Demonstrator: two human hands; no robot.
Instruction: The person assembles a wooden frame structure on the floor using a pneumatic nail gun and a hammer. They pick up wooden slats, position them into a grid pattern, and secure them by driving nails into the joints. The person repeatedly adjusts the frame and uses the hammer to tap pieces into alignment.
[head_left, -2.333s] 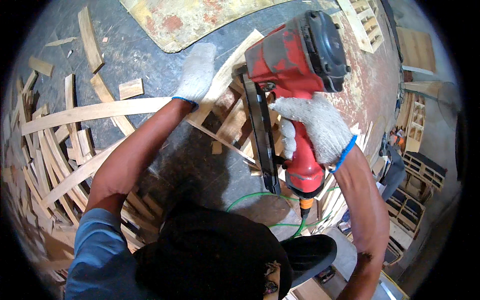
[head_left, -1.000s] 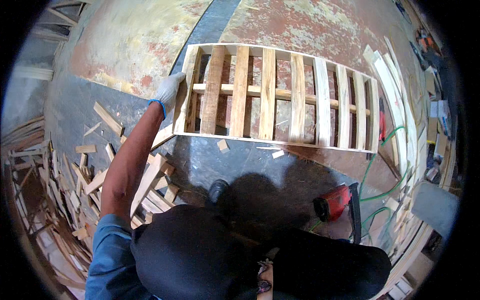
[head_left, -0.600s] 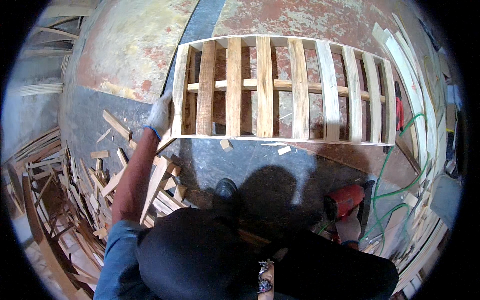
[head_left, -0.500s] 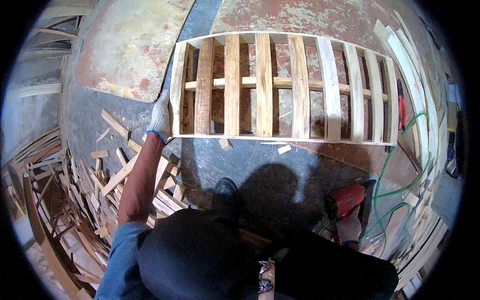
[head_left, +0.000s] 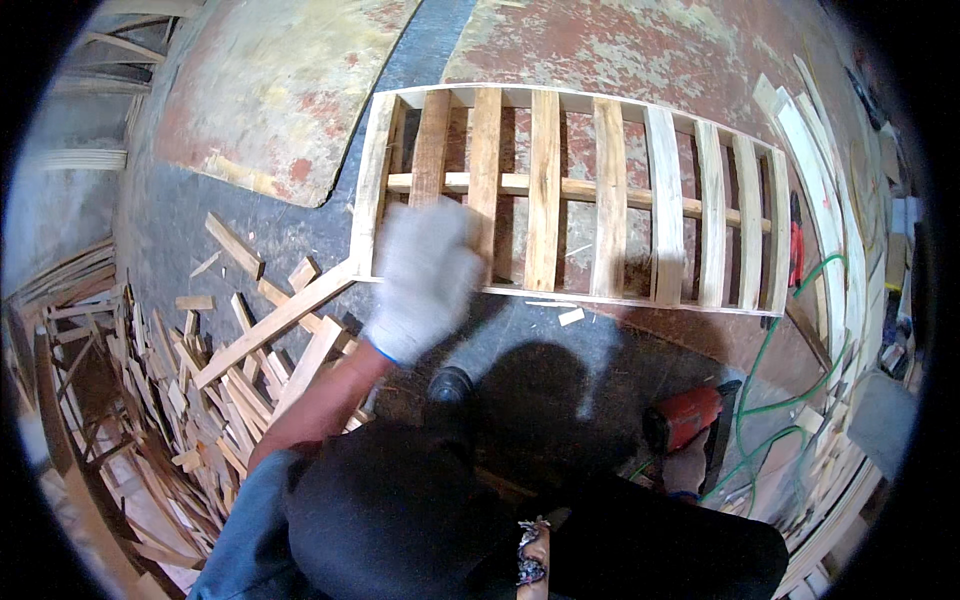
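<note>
A slatted wooden frame (head_left: 543,195), like a pallet, lies on the floor in front of me, with several cross slats and one lengthwise bar. Above its near left part is my left hand (head_left: 425,275) in a white glove, smeared by motion. Its fingers cannot be made out, nor whether it touches the slats. Low on the right, my gloved right hand (head_left: 686,466) grips a red and black nail gun (head_left: 688,417) by the handle. A green air hose (head_left: 757,373) runs beside the tool.
Offcuts and wood strips (head_left: 235,355) are heaped at the left. Long pale boards (head_left: 822,170) lie along the right, near a red-handled tool (head_left: 796,250). A worn panel (head_left: 270,110) lies at the far left. My shoe (head_left: 450,385) stands below the frame.
My left hand has left the frame's left end and moved right, over the near slats. The view has shifted slightly. The right hand still holds the nail gun in about the same place.
</note>
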